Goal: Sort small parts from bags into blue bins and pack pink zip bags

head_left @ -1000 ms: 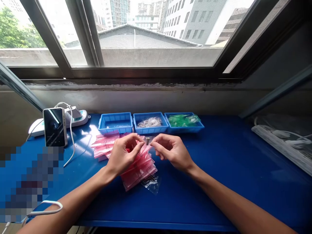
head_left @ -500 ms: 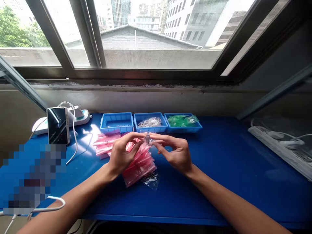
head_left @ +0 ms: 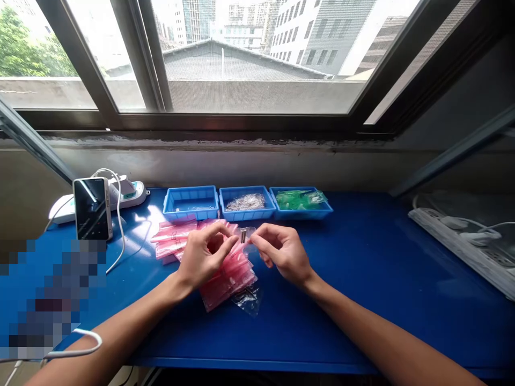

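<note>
A small clear plastic bag [head_left: 249, 232] with a few metal pins [head_left: 243, 236] in it is stretched between my hands above the table. My left hand [head_left: 204, 254] pinches its left side with thumb and forefinger. On the other side, my right hand [head_left: 285, 254] has thumb and forefinger closed on the bag's right edge. Below my left hand lies a fanned pile of pink plastic bags [head_left: 227, 281]. Another clear bag [head_left: 249, 300] holding dark slim pieces lies at the pile's lower right corner.
Three blue trays stand in a row at the back: one with a few thin pieces [head_left: 191, 199], one heaped with silvery metal pieces [head_left: 246, 202], one with green bags [head_left: 298, 199]. At left a phone [head_left: 92, 209] leans by a power strip [head_left: 134, 195]; another power strip [head_left: 462, 246] lies right.
My fingertips have drawn in from long, outstretched fingers to pinches at the bag's sides. The bag has tipped and come slightly lower, so the pins show more plainly.
</note>
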Demonstrator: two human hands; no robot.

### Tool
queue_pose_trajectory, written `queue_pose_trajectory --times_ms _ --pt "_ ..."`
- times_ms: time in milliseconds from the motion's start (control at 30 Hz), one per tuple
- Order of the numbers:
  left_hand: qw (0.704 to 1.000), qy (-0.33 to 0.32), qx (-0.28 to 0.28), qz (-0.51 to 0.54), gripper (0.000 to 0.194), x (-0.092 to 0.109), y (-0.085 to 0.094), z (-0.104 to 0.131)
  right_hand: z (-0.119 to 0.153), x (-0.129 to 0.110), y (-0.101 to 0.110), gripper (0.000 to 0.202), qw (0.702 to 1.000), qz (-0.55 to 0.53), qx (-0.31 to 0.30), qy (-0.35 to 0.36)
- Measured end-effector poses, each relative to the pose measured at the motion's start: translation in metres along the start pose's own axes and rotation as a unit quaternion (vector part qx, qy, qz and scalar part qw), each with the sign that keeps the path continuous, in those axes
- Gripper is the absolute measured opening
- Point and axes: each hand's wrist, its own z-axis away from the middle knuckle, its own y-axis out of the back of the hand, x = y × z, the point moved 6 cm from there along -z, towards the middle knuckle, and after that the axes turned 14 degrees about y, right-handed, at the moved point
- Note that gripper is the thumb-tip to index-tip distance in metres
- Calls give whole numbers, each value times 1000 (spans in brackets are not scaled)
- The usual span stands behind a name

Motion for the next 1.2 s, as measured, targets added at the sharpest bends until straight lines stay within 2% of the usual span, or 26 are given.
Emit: queue_pose_trajectory --times_ms 133,400,500,633,733,833,933,1100,1200 --pt "998 56 -17 20 36 -3 -1 -2 0 7 -3 34 997 -59 -5 -46" --pt "999 29 -3 20 33 1 0 -1 -2 10 1 34 998 -47 8 -51" --pt "1000 -4 14 0 27 1 1 0 -2 7 0 31 998 -47 18 -29" --pt "994 -87 59 -26 11 6 6 3 0 -3 2 24 998 10 32 52" --pt "988 -138 67 -22 15 10 9 5 2 -7 5 26 993 51 37 96" --pt "986 -153 63 -17 16 11 9 5 2 -10 7 27 990 69 37 117" --pt "987 -137 75 -35 10 10 10 5 1 -12 5 20 991 71 18 113" --pt "994 -63 55 -76 40 6 7 1 1 -8 -11 25 997 -4 -67 26" --pt "996 -28 63 -54 38 3 9 -2 -5 -2 -8 30 998 -61 -27 -13"
